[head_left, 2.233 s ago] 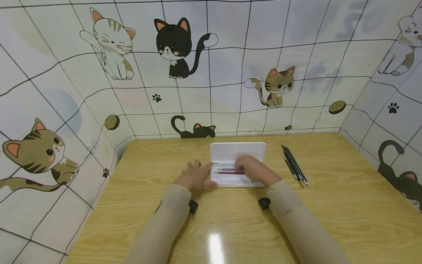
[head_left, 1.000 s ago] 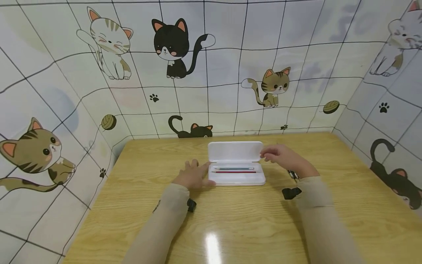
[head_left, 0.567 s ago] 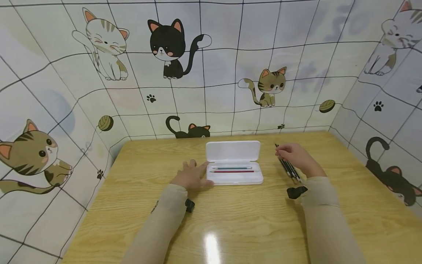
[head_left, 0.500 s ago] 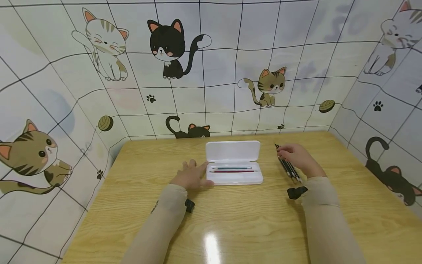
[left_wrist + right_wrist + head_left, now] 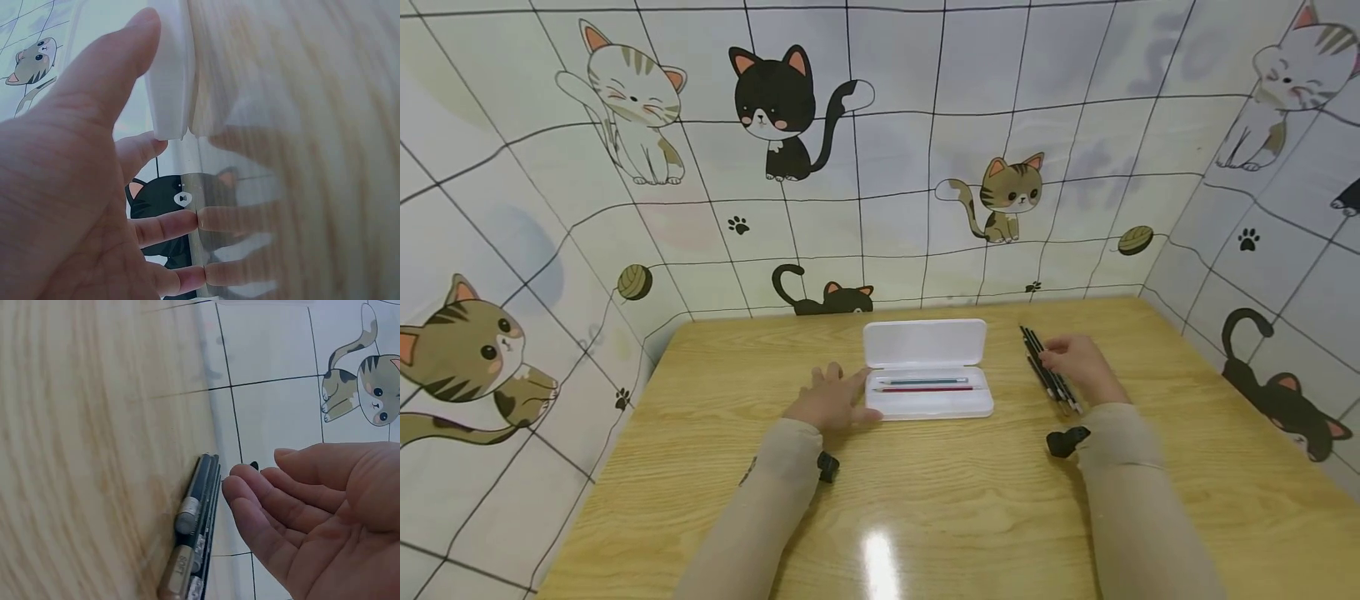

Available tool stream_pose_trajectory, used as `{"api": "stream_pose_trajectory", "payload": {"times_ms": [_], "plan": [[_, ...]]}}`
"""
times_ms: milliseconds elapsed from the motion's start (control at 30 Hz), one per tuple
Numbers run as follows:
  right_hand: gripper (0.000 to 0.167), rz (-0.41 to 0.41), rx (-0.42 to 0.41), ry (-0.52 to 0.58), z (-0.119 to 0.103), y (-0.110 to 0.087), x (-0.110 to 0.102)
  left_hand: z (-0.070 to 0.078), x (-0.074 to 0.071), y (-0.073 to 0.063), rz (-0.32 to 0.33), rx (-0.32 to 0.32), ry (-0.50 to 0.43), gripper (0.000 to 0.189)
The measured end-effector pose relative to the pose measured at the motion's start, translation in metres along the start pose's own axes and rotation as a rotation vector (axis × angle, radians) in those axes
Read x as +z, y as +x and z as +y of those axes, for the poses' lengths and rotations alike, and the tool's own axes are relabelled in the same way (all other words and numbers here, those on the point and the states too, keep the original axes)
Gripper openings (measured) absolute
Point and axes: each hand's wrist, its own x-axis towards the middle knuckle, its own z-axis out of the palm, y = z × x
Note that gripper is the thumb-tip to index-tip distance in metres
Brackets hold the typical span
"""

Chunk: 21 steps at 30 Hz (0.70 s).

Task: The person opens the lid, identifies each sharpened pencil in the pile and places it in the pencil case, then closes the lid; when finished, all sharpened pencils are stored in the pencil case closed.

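Observation:
An open white pencil case [image 5: 932, 412] lies on the table, its lid [image 5: 925, 343] tipped back. Inside lie a red pencil [image 5: 925, 389] and a blue-green pencil [image 5: 928, 382], side by side. My left hand [image 5: 829, 402] rests at the case's left end with fingers spread; in the left wrist view the thumb [image 5: 128, 59] lies along the case and a finger touches its corner. To the right, my right hand [image 5: 1081, 367] hovers beside several dark pencils [image 5: 1037, 360]. In the right wrist view its fingers [image 5: 250, 515] are loosely bent, holding nothing, and the pencils [image 5: 199, 481] lie just off the fingertips.
The wood-grain table [image 5: 940, 500] runs back to a wall [image 5: 895, 167] covered in a cat-print grid pattern, which also closes off both sides. Small black cameras [image 5: 1066, 442] sit on both wrists.
My right hand has left the inside of the case and moved right to the dark pencils, shifting slightly over them. My left hand has stayed at the case's left end.

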Motion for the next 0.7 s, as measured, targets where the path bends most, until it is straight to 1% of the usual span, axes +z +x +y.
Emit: {"api": "stream_pose_trajectory", "payload": {"times_ms": [133, 300, 433, 533, 700], "plan": [[0.048, 0.01, 0.015, -0.081, 0.002, 0.002, 0.005, -0.001, 0.0, 0.001, 0.0, -0.001, 0.005, 0.092], [0.042, 0.04, 0.031, -0.18, -0.002, 0.001, 0.008, 0.0, 0.0, 0.0, -0.003, -0.001, 0.008, 0.092], [0.039, 0.051, 0.022, -0.253, -0.007, -0.001, 0.009, 0.002, -0.003, -0.003, -0.002, 0.005, 0.009, 0.091], [0.036, 0.05, 0.009, -0.28, -0.011, -0.003, 0.012, 0.004, -0.004, -0.005, 0.004, 0.011, 0.01, 0.09], [0.034, 0.043, 0.006, -0.287, -0.013, -0.003, 0.015, 0.003, -0.005, -0.005, -0.001, 0.007, 0.006, 0.091]]}}
